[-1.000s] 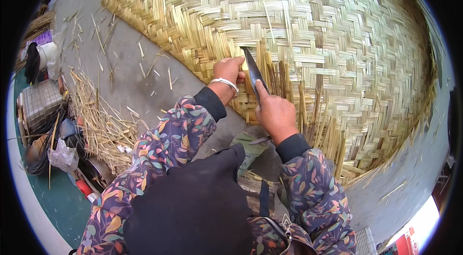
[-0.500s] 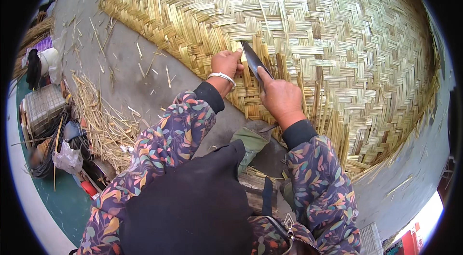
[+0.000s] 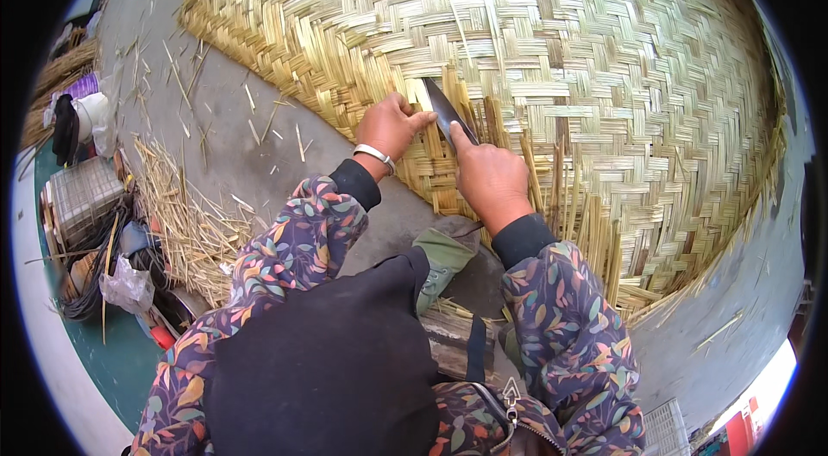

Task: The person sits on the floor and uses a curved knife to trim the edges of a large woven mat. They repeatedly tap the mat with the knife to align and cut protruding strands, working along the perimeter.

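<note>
A large woven mat of pale, flat split strips spreads across the far side and right. Along its near left edge, the yellower strip ends are folded over. My right hand grips a dark-bladed knife, index finger stretched along the blade, which lies against the mat with its tip pointing away and left. The knife's handle is hidden in my palm. Just left of the blade, my left hand is closed in a pinch on a pale strip at the mat's edge. Loose strip ends stick up beside the blade.
Cut straw-like scraps are heaped on the grey floor at left. Past them lie a crate, dark coiled cord and a clear plastic bag. A green shoe is near the mat's edge.
Both hands have shifted slightly left and nearer to me. The knife has moved left with my right hand, its tip now beside the pale strip; my left thumb now points toward the blade.
</note>
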`<move>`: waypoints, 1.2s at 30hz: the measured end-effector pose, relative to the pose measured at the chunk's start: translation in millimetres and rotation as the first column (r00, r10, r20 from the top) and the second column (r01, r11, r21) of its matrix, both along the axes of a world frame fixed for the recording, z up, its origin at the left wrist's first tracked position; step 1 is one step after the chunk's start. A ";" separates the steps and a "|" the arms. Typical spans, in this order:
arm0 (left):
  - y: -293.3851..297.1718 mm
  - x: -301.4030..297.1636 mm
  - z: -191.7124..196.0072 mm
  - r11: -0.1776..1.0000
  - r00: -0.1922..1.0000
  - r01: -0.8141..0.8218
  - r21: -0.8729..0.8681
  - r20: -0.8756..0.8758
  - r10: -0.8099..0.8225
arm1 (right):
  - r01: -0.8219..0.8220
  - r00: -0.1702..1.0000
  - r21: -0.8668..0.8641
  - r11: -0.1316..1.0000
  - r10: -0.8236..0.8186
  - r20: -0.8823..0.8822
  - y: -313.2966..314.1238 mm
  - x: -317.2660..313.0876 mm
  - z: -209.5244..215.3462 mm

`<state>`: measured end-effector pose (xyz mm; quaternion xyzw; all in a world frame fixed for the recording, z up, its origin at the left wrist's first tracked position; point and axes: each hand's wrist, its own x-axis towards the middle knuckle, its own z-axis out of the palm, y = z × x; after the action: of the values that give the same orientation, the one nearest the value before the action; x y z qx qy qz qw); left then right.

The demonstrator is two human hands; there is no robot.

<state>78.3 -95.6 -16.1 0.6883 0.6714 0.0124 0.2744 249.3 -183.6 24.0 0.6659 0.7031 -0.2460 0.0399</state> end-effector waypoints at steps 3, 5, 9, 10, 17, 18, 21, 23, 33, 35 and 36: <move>0.8 -4.2 1.0 0.999 0.999 -0.036 -0.001 -0.040 0.036 | 0.003 1.000 -0.016 1.000 -0.002 0.031 -10.1 -0.9 6.4; 1.5 -5.3 -0.3 1.000 0.997 0.012 0.008 -0.073 -0.012 | -0.007 0.999 -0.015 1.000 0.007 0.049 -27.5 7.6 18.1; 3.6 -4.4 -5.0 0.999 0.996 0.041 0.014 -0.080 -0.040 | -0.052 0.988 -0.067 0.996 0.061 0.143 -81.5 44.2 56.9; 4.2 -5.2 -4.7 0.999 0.997 0.033 0.009 -0.077 -0.032 | -0.046 0.986 -0.146 0.988 0.069 0.154 -93.5 51.9 67.7; 11.7 1.5 6.2 0.967 0.902 -0.210 -0.145 0.352 0.249 | 0.300 0.897 -0.166 0.939 -0.338 -0.287 -86.4 69.7 86.4; 8.1 8.2 6.5 0.949 0.827 -0.246 -0.199 0.467 0.313 | 0.373 0.827 -0.173 0.911 -0.411 -0.384 -82.1 72.2 87.9; 3.9 29.8 2.3 0.958 0.776 -0.132 -0.254 0.575 0.259 | 0.470 0.662 -0.311 0.826 -0.563 -0.495 -77.3 78.0 91.0; 10.4 36.8 -1.0 0.927 0.779 -0.085 -0.365 0.556 0.291 | 0.469 0.575 -0.271 0.841 -0.524 -0.629 -78.7 78.2 89.1; 24.4 12.3 11.4 0.596 0.555 0.212 -0.774 0.598 0.578 | 0.347 0.584 -0.442 0.827 -0.559 -0.589 -85.8 73.1 75.5; 17.9 13.4 13.9 0.553 0.586 0.246 -0.796 0.576 0.570 | 0.315 0.582 -0.442 0.840 -0.539 -0.609 -83.6 71.9 76.1; 15.5 14.4 14.0 0.561 0.614 0.246 -0.791 0.575 0.541 | 0.304 0.576 -0.420 0.855 -0.517 -0.633 -82.5 70.9 76.5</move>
<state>92.7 -80.1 -2.1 0.3362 0.4721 0.0231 0.8146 320.2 -266.1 100.4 0.6460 0.4442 -0.5833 -0.2122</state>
